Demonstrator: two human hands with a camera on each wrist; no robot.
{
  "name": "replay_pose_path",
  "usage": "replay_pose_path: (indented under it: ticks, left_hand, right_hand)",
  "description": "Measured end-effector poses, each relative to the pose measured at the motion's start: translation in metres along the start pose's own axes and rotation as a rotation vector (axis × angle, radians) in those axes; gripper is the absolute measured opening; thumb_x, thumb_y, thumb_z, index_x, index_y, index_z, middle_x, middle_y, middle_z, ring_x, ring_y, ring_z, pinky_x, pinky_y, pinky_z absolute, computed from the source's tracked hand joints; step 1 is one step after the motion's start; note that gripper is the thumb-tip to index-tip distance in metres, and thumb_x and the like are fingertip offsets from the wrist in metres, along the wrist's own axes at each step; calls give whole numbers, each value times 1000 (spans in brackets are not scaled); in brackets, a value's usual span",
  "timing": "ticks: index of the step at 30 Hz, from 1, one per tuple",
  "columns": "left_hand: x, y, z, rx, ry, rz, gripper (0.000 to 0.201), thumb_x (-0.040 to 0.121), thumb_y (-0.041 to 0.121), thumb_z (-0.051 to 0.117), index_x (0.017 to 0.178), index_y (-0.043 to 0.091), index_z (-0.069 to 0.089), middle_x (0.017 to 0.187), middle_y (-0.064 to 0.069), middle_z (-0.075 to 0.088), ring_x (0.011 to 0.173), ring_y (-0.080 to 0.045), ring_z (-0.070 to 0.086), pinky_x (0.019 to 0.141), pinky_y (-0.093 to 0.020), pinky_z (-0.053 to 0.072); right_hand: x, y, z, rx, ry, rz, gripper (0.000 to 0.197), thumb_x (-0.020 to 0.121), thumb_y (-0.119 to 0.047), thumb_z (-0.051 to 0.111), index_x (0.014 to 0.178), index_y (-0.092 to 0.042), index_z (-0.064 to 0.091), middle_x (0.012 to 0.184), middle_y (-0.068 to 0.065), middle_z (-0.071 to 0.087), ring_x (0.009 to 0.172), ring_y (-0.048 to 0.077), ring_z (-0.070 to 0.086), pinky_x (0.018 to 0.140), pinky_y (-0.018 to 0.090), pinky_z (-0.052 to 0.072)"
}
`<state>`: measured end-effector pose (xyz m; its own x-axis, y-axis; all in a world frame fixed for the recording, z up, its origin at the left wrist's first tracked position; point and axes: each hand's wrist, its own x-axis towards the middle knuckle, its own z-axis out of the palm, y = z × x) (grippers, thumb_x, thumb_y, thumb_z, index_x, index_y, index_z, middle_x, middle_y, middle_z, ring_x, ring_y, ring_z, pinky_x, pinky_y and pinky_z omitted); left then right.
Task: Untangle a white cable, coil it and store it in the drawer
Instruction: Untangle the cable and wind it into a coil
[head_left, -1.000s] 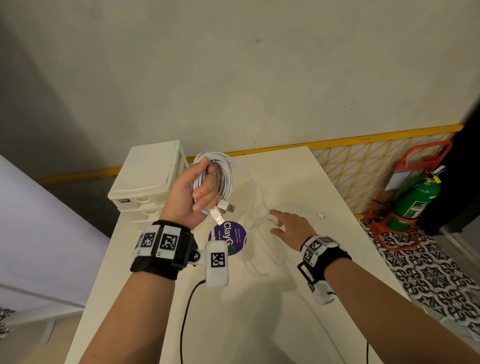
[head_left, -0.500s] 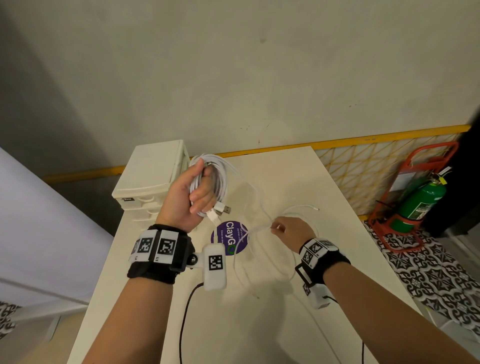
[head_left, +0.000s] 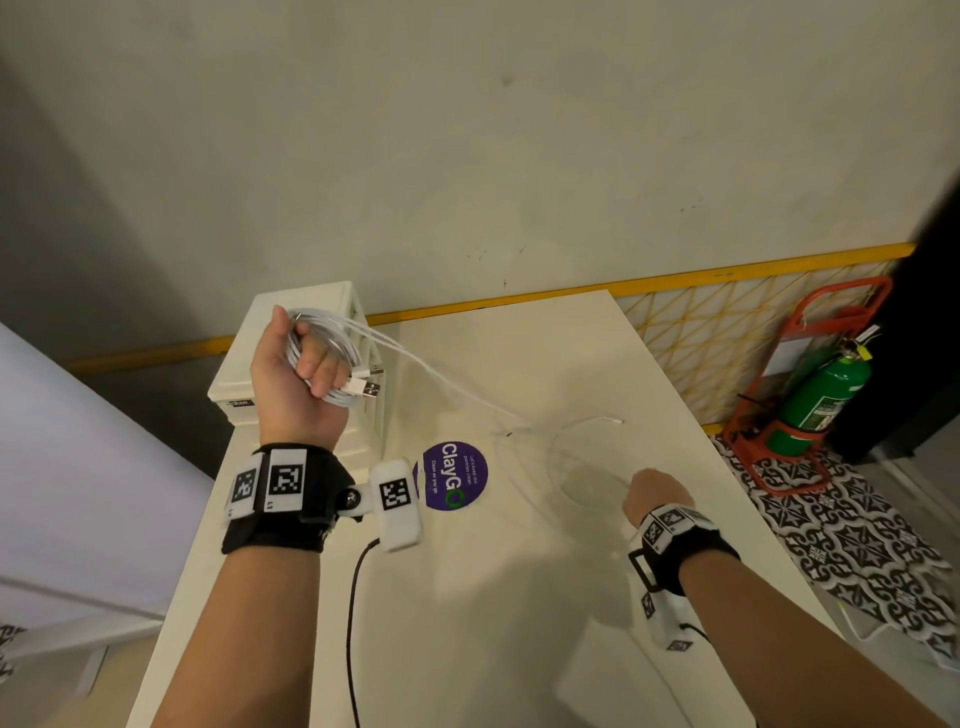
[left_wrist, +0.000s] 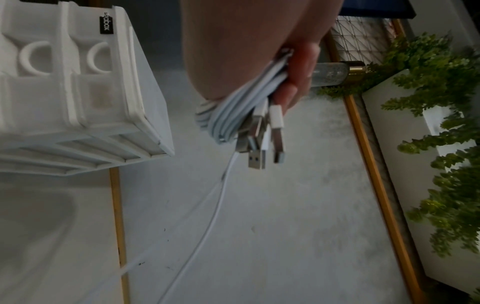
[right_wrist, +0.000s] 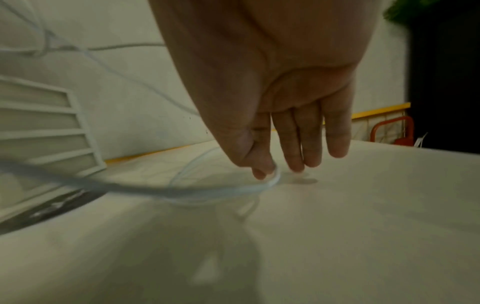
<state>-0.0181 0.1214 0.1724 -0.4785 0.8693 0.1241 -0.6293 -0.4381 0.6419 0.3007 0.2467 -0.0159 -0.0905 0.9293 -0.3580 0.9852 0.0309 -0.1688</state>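
My left hand (head_left: 311, 371) is raised in front of the white drawer unit (head_left: 311, 304) and grips a coil of the white cable (head_left: 340, 338). USB plugs (left_wrist: 262, 148) stick out below the fingers. Two strands (head_left: 441, 382) run from the coil down to the table (head_left: 519, 597), where the rest lies in a loose loop (head_left: 558, 470). My right hand (head_left: 652, 493) is low over the table at the loop's near side. In the right wrist view its thumb and forefinger pinch the cable (right_wrist: 233, 188), and the other fingers point straight down.
A purple round sticker (head_left: 454, 475) marks the table's middle. A black wire (head_left: 353, 623) trails from my left wrist camera. On the floor to the right stands a green fire extinguisher (head_left: 821, 395) in a red frame. Plants (left_wrist: 441, 144) hang along a wall.
My left hand has lifted the coil up and to the left, in front of the drawer unit. My right hand has moved right and nearer with the strand, down to the table.
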Motion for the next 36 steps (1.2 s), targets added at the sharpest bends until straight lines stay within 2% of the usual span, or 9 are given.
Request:
replay_pose_path:
  ticks: [7,12,17,22,25,27,30,33,36]
  left_hand:
    - [4,6,2,75,4,35,33,99,35,38,71,18,47,39,8,38,30,-6,35,35,-17,31]
    - [3,-8,9,96,-106,-78,35,100,34,36,70,17,43,37,9,37,27,-5,33,34,-18,26]
    - [-3,-26,21,130,-208,-258,31,95,33,40,71,14,49,33,8,37,23,-4,31,30,-18,21]
    - [-11,-42,35,238,-368,-437,37,98,37,33,76,11,47,34,8,37,23,-2,30,33,-22,12]
    - [-19,-45,44,232,-473,-478,37,97,39,34,79,9,48,36,10,39,24,-1,31,31,-20,16]
    - [-21,-43,48,206,-498,-459,37,95,40,35,80,9,49,37,10,39,24,0,32,31,-20,17]
    - [-19,-38,50,152,-468,-361,39,92,46,37,81,11,50,37,10,40,25,0,34,31,-18,21]
    - [-14,-35,52,3,-409,-236,39,89,49,40,83,11,48,39,9,41,28,-1,37,35,-15,30]
    - [-9,-36,54,-113,-305,-126,26,90,39,45,82,14,47,47,8,42,38,-4,39,45,-17,34]
  right_hand:
    - [2,11,-3,-75,0,8,21,92,-11,43,102,-6,61,110,13,66,100,29,62,80,32,49]
    - [3,-11,-13,11,28,-48,28,92,-23,43,114,-11,56,119,11,60,108,29,58,87,35,47]
    - [-17,-70,-41,560,240,-482,43,91,-36,51,130,-17,48,131,12,50,122,27,48,104,41,39]
    - [-50,-133,-82,834,66,-781,83,83,-29,65,147,-20,12,147,-1,35,134,9,31,109,25,24]
    - [-52,-148,-88,936,22,-843,52,89,-21,58,137,-19,39,133,4,54,120,13,49,106,33,37]
    - [-52,-150,-87,1035,-30,-840,21,95,-16,46,113,-12,57,97,16,67,86,17,63,86,33,50]
    - [-57,-144,-80,999,-13,-835,25,98,-14,38,86,-29,55,59,7,48,50,9,46,57,18,42]
    - [-60,-137,-64,834,-40,-854,14,96,-21,44,92,-26,57,57,-3,49,48,8,46,53,15,40]
    - [-59,-131,-44,725,-73,-840,12,92,-23,51,98,-17,60,62,-9,55,54,1,52,61,17,44]
